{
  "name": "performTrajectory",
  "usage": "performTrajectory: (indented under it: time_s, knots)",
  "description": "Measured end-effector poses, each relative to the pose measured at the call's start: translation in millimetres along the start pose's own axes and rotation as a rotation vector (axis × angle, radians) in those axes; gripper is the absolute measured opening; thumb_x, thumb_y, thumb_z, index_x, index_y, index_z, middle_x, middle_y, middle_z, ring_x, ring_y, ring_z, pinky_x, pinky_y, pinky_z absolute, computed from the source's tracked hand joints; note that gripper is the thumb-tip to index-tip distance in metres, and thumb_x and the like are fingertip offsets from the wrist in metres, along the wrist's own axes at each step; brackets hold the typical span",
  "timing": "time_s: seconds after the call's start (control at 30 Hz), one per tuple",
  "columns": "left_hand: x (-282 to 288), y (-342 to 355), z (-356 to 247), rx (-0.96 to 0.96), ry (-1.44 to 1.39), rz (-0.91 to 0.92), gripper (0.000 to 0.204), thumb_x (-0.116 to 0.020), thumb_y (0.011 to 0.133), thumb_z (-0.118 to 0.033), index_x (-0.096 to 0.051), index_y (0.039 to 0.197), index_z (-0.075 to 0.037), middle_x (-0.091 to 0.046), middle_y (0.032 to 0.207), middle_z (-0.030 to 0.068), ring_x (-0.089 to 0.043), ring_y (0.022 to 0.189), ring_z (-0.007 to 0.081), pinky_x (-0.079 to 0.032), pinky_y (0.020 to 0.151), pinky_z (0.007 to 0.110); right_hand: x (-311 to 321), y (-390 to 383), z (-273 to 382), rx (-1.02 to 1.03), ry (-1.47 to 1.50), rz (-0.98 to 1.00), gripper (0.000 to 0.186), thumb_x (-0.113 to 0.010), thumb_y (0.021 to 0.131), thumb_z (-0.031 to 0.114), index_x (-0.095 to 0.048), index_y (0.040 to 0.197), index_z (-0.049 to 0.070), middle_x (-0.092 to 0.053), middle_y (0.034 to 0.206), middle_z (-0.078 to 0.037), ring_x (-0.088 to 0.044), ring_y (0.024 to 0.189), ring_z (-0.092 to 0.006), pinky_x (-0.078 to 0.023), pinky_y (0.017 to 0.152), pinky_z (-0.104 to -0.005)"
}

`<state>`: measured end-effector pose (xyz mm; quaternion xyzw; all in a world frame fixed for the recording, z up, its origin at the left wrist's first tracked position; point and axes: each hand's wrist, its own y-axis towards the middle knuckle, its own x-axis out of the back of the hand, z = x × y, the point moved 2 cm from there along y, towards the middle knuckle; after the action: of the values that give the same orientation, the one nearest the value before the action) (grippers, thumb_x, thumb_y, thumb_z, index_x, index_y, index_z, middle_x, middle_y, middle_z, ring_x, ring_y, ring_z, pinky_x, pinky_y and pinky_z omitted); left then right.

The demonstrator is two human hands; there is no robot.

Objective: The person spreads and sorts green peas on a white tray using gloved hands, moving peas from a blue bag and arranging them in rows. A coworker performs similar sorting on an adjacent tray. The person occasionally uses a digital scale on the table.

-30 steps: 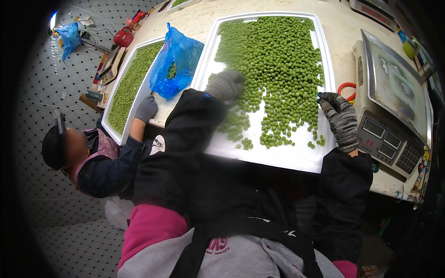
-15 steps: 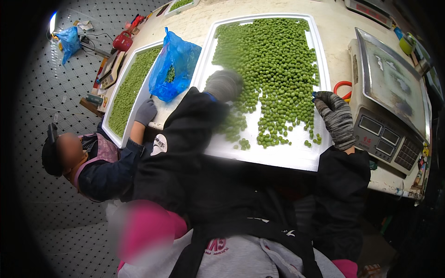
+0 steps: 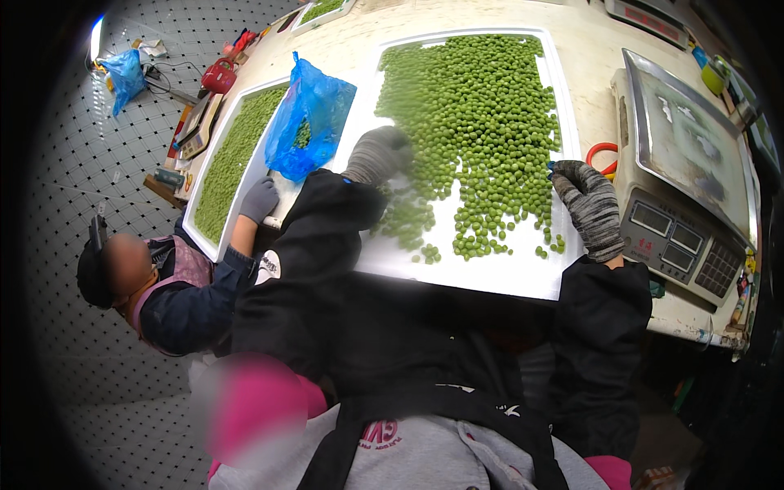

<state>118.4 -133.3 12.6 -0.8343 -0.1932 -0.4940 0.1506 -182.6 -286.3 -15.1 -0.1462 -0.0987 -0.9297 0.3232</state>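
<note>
White tray (image 3: 482,279) mid-table (image 3: 590,82), long axis near-to-far. Gloved R hand (image 3: 590,211): fingers bent at tray's R rim, grip unclear. L hand (image 3: 376,155) blurred, tray's L side, can't tell if spread. Green peas (image 3: 490,106) in tray.

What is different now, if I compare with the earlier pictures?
The left hand has moved left, nearer to the left rim of the large white tray; it is blurred, so I cannot tell whether it took or let go of any peas. The right hand stays at the tray's right rim. The blue bag beside the tray and the scale near that hand look unmoved.
</note>
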Motion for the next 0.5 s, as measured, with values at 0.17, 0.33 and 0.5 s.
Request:
performTrajectory:
  time_s: [0.17,0.33,0.5]
  knots:
    - [0.4,-3.9,4.1,0.112,-0.120,0.033,0.018,-0.060,0.080,-0.017,-0.063,0.087,-0.001,-0.062,0.068,0.0056,-0.056,0.060,0.0120,-0.046,0.056,0.028,0.0,0.6,0.6,-0.006,-0.007,0.008,0.022,-0.062,0.083,0.012,-0.062,0.101,0.000,-0.066,0.090,-0.010,-0.062,0.081,-0.0155,-0.049,0.077,-0.0262]
    - [-2.2,-3.2,4.2,0.088,-0.164,0.039,0.018,-0.056,0.083,-0.016,-0.062,0.088,0.000,-0.061,0.067,0.0050,-0.055,0.059,0.0108,-0.045,0.057,0.027,-0.4,0.3,-1.3,-0.014,0.034,0.009,0.022,-0.062,0.083,0.011,-0.061,0.101,-0.001,-0.066,0.090,-0.010,-0.062,0.082,-0.0151,-0.049,0.077,-0.0258]
    - [-5.1,-6.7,9.5,0.143,-0.268,0.105,0.017,-0.059,0.083,-0.016,-0.063,0.088,0.000,-0.060,0.069,0.0037,-0.055,0.060,0.0099,-0.045,0.058,0.027,-0.6,1.4,-5.2,0.014,0.019,-0.001,0.021,-0.062,0.083,0.011,-0.062,0.100,0.000,-0.066,0.088,-0.009,-0.062,0.079,-0.0153,-0.049,0.074,-0.0263]
